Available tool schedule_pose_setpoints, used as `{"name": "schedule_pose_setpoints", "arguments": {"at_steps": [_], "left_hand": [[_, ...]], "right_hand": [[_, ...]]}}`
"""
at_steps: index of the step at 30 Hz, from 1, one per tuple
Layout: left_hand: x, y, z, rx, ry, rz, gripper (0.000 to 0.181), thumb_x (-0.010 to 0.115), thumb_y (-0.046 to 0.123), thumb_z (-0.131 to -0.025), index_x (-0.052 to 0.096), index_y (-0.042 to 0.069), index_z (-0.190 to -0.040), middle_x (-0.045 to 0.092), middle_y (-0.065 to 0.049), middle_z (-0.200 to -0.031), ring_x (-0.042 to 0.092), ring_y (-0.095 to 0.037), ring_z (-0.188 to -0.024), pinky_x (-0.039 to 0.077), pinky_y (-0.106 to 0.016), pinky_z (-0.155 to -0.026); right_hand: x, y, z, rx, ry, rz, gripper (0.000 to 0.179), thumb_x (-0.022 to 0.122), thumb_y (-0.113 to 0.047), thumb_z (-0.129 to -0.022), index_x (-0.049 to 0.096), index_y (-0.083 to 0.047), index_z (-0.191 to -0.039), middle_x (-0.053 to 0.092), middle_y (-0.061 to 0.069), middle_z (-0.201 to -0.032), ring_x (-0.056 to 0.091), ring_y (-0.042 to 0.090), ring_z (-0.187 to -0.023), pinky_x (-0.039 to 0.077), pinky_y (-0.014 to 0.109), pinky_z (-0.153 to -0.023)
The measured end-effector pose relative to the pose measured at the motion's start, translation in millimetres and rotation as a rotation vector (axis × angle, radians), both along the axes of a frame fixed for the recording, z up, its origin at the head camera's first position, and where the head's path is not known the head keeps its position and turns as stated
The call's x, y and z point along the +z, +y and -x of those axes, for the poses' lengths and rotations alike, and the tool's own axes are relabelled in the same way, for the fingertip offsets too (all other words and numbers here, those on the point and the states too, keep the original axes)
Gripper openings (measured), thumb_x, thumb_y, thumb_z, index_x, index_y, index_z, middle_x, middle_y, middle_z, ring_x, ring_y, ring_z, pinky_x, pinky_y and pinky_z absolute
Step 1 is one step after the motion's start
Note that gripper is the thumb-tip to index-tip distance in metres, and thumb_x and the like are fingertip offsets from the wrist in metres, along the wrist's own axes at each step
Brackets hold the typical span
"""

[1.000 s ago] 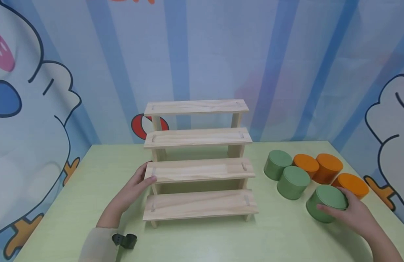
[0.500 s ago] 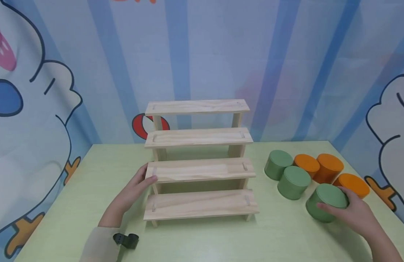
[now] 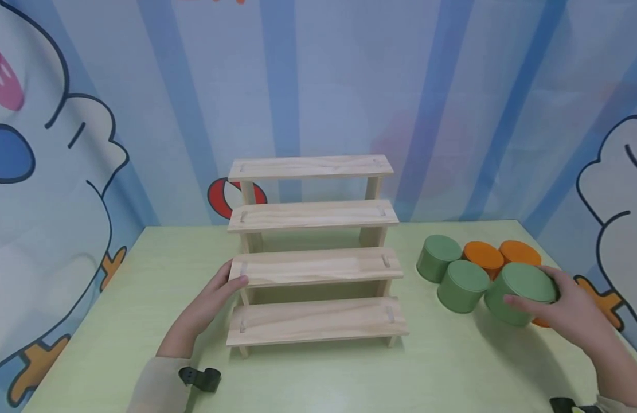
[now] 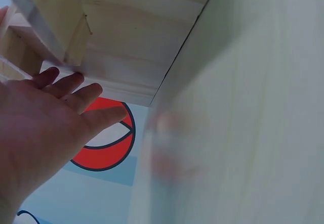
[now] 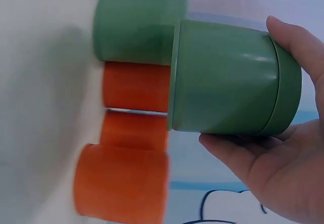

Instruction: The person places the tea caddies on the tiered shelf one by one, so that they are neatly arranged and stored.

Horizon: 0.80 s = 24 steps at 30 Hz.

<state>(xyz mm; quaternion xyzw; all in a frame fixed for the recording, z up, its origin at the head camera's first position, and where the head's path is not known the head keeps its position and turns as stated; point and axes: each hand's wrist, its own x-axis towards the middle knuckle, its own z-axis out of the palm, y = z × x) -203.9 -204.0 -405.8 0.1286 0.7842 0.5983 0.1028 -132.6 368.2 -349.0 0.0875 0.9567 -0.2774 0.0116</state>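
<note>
A pale wooden four-step display stand (image 3: pixel 318 267) is in the middle of the table. My left hand (image 3: pixel 212 298) holds the left end of its second-lowest step, thumb on top; in the left wrist view the fingers (image 4: pixel 81 100) reach to the underside, rather straight. My right hand (image 3: pixel 573 310) grips a green lidded canister (image 3: pixel 519 295) round its lid end. It is raised off the table, as the right wrist view shows, with the fingers behind it partly hidden. Two more green canisters (image 3: pixel 462 287) and several orange canisters (image 3: pixel 482 256) stand beside it, one orange mostly hidden.
The light green table (image 3: pixel 308 378) ends at a blue striped backdrop (image 3: pixel 333 80) with cartoon figures behind it. A dark wrist strap (image 3: pixel 200 378) sits on the left wrist, and another dark strap (image 3: pixel 568 405) shows near the right wrist.
My right hand has lifted the green canister from the table and moved it up and away from me, over the orange ones in view. The left hand and the stand stay put.
</note>
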Motion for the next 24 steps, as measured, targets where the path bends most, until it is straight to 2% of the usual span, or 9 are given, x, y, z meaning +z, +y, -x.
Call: {"name": "schedule_pose_setpoints", "arguments": {"at_steps": [5,14,19,24], "left_hand": [[-0.9,0.9,0.2,0.002,-0.004,-0.016,0.073,0.046,0.036,-0.101,0.005,0.013,-0.156,0.012,-0.016,-0.159,0.009,-0.036,-0.146,0.013,-0.060,-0.115],[-1.8,1.8,0.8,0.013,-0.013,-0.032,0.073,0.046,0.036,-0.101,0.005,0.012,-0.156,0.012,-0.017,-0.159,0.010,-0.036,-0.146,0.013,-0.057,-0.116],[-2.7,2.7,1.7,0.028,-0.024,-0.021,0.072,0.046,0.037,-0.101,0.007,0.013,-0.156,0.014,-0.017,-0.159,0.012,-0.035,-0.146,0.014,-0.056,-0.116],[-2.2,3.8,1.9,0.046,-0.033,-0.001,0.072,0.046,0.040,-0.100,0.010,0.014,-0.156,0.014,-0.016,-0.159,0.012,-0.034,-0.146,0.015,-0.055,-0.116]], "right_hand": [[21.9,-7.6,4.6,0.001,0.055,-0.040,0.108,0.064,-0.056,-0.085,0.009,0.013,-0.147,0.032,0.043,-0.132,0.044,0.055,-0.104,0.048,0.052,-0.069],[61.8,-32.7,13.8,0.029,0.164,-0.063,0.101,0.067,-0.055,-0.083,0.020,0.005,-0.149,0.037,0.038,-0.133,0.045,0.052,-0.104,0.046,0.054,-0.069],[80.3,-47.3,22.8,0.052,0.161,-0.058,0.105,0.067,-0.058,-0.082,0.015,0.001,-0.152,0.034,0.038,-0.137,0.043,0.052,-0.108,0.045,0.057,-0.073],[95.4,-62.9,33.1,0.096,0.148,-0.031,0.105,0.066,-0.060,-0.081,0.016,-0.004,-0.153,0.036,0.034,-0.139,0.043,0.050,-0.112,0.045,0.059,-0.076]]}}
